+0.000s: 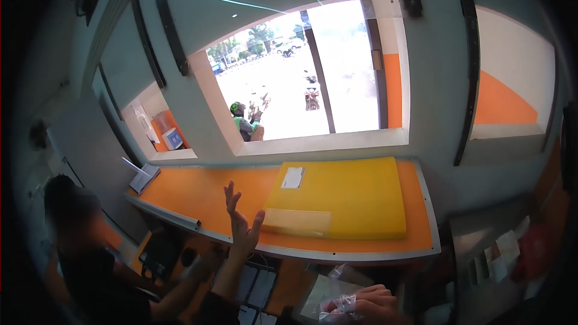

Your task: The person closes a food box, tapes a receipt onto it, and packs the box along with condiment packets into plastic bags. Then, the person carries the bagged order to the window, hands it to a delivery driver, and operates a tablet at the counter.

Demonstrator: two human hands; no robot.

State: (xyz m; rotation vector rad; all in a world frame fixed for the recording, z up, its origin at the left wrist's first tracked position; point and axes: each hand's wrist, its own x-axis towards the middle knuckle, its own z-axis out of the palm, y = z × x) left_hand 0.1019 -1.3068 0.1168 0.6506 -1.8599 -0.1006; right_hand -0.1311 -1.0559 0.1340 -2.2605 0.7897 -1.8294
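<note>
My left hand [243,229] is raised in front of the counter's near edge, its fingers spread and nothing in them. A dark sleeve covers that forearm. Just right of it, a large flat yellow folder or package [361,195] lies on the orange counter [198,189], with a small white label and a pale strip on it. Low in the head view, my right hand [374,302] is closed around crinkled clear plastic [344,303], seemingly a bag. Its contents, if any, cannot be made out.
A co-worker [90,265] in dark clothes and a cap stands at left, arms reaching below the counter. Phone-like devices [262,286] with cables lie under the counter. A small stand [144,179] sits at its left end. Metal shelving [481,253] stands right. A window opens ahead.
</note>
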